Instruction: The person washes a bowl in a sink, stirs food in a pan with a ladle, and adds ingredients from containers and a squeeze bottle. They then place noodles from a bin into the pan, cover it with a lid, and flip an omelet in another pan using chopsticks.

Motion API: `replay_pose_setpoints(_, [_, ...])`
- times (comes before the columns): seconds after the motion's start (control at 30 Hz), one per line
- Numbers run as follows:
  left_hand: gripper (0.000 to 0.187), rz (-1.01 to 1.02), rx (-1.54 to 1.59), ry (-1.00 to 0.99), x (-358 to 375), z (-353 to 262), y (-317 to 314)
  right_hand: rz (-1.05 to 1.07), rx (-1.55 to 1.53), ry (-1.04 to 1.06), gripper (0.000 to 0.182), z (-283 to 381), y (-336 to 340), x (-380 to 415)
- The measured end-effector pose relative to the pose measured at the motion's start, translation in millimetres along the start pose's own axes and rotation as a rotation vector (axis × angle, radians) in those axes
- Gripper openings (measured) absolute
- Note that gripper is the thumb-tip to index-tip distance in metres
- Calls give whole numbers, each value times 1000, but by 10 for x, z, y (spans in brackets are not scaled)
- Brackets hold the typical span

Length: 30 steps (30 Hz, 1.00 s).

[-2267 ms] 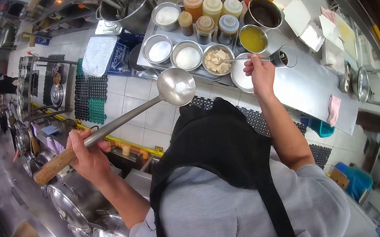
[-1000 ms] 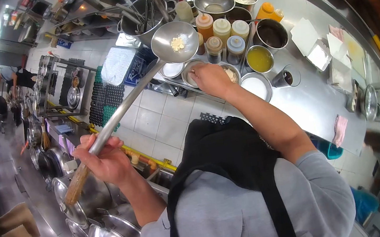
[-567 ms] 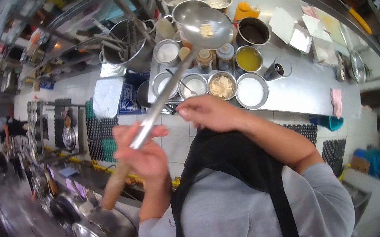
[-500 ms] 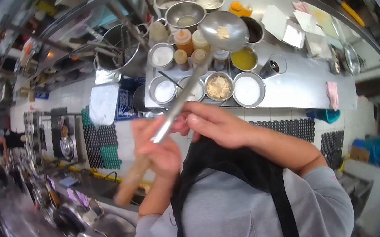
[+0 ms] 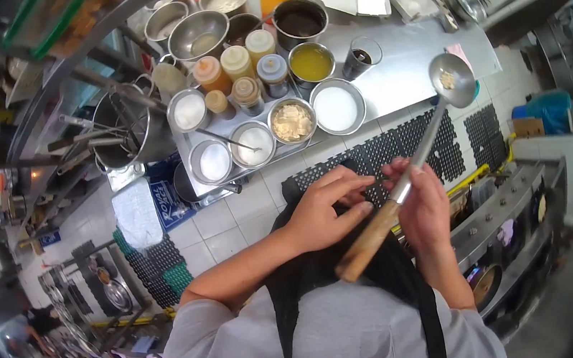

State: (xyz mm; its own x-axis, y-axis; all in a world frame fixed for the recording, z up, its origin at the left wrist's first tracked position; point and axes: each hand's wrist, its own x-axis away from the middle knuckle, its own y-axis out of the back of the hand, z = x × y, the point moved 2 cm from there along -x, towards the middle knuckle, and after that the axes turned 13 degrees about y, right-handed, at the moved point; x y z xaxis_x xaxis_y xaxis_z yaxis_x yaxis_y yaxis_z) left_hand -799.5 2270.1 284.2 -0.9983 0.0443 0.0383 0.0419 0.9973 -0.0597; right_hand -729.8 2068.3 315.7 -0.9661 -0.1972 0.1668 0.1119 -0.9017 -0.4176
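My right hand [image 5: 424,208] is closed around a long-handled ladle [image 5: 432,132] where its metal shaft meets the wooden handle. The ladle's round bowl [image 5: 462,87] is held out to the right, beyond the counter's front edge, with a small pale yellow lump [image 5: 446,80] in it. To its left, my left hand [image 5: 330,206] is empty, with its fingers apart and loosely curved in front of my apron [image 5: 300,278]. On the counter ahead, a metal tub of pale yellow paste [image 5: 292,122] stands beside tubs of white powder [image 5: 339,105].
Squeeze bottles [image 5: 211,75], a pot of yellow liquid [image 5: 311,63] and a dark pot [image 5: 300,21] crowd the steel counter [image 5: 400,55]. A large pot of utensils [image 5: 124,128] stands left. Rubber mats [image 5: 392,158] cover floor tiles; a stove range [image 5: 502,223] is at right.
The ladle has passed from my left hand to my right and swung from above the counter to the right. My hands have moved apart, and the view has turned to the right.
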Motion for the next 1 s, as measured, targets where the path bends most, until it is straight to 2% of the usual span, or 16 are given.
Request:
replay_pose_setpoints(0.07, [34,45,-139,278,-8,169,3,-88,-137,-20,23,75,251,47])
replay_pose_setpoints(0.1, [26,15,-197,280,2,264,3,-153,-182,-27,21,107,367,63])
replay_pose_setpoints(0.23, [23,30,-370,289,-46,553,27,-352,-328,-21,19,246,868,120])
replay_pose_setpoints(0.37, [21,-56,-351,356,-208,493,-40,-372,-512,-5,14,313,1360,188])
replay_pose_setpoints(0.43, [24,-114,-489,234,-325,467,-75,-401,-436,9,14,257,1544,181])
replay_pose_setpoints(0.47, [24,-122,-559,247,-373,500,-91,-437,-354,4,14,263,1686,223])
replay_pose_setpoints(0.53, [22,-125,-489,230,-497,494,-207,-377,-478,37,15,178,1929,230])
replay_pose_setpoints(0.57, [21,-71,-495,214,-695,483,-488,-474,-476,85,15,320,2102,327])
replay_pose_setpoints(0.6, [21,-121,-521,227,-685,459,-512,-491,-487,60,15,312,2088,238])
replay_pose_setpoints(0.7, [21,-65,-626,221,-828,490,-839,-451,-556,87,15,370,2394,258])
replay_pose_setpoints(1.0, [22,128,-668,215,-1302,847,-1910,-501,-648,230,15,698,3401,615])
